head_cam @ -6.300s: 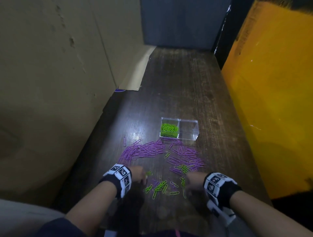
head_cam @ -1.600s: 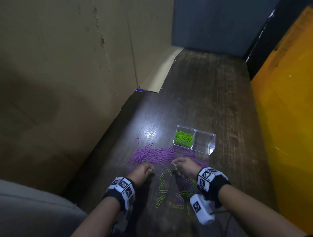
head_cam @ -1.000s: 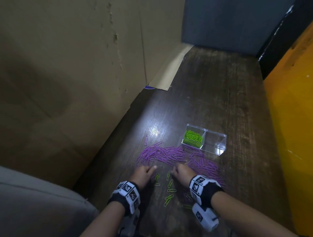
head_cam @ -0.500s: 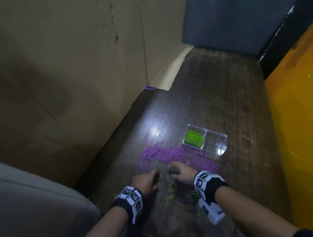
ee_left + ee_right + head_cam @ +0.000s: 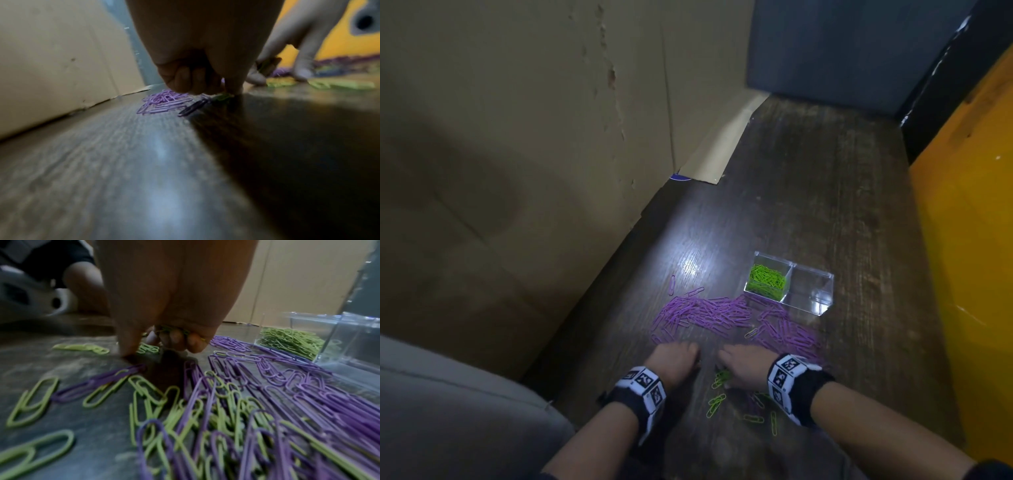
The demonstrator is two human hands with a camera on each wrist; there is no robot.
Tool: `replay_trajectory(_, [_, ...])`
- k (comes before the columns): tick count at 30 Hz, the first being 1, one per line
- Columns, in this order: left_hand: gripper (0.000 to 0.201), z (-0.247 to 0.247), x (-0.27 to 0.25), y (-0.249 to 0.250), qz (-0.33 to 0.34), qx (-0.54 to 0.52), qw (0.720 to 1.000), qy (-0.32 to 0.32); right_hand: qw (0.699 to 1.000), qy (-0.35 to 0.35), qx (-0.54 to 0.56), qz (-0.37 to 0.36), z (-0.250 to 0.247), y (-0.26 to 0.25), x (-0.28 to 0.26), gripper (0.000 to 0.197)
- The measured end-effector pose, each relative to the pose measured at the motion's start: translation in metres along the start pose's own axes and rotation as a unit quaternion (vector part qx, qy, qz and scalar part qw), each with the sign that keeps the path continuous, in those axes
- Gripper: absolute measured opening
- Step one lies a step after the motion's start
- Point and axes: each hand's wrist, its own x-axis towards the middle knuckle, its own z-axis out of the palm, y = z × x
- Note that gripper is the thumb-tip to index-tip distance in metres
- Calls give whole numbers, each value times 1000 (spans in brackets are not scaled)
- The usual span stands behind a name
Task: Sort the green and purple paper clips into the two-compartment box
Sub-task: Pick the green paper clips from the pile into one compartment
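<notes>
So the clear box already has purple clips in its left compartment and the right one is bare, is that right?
Not quite. The clips in the left compartment of the clear box are green clips, not purple; the head view shows it. The purple clips lie loose on the table. The right compartment is bare, as you said.

A clear plastic two-compartment box [image 5: 810, 296] stands farther out; its left compartment holds green wire paper clips [image 5: 767, 280]. Purple wire paper clips [image 5: 709, 313] spread just nearer; loose green clips [image 5: 717, 401] lie nearest.

Head view looks down; both blurry wrist views skim the table [image 5: 808, 192], seemingly close.
</notes>
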Motion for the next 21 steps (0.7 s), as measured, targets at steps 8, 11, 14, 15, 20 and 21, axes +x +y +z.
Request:
replay_trajectory(8, [30,6,-4,-7,-39,-122,991,49,999,29,-42,2,6,-8,8,31])
replay_trajectory(11, [30,9,-9,-10,-56,-231,970,50,990,52,114,71,3,3,4,18])
replay_trajectory(14, [20,9,-14,-8,-53,-326,943,43,944,85,304,99,-2,16,-10,9])
replay_trajectory(15, [15,9,-14,-7,-51,-366,928,53,921,95,362,110,-4,18,-15,11])
replay_trajectory(20, [22,0,-9,-3,-39,-467,877,101,807,77,570,137,-13,17,-29,28])
replay_trajectory(21, [25,0,-6,-4,-45,-477,872,104,797,66,585,135,-14,15,-29,30])
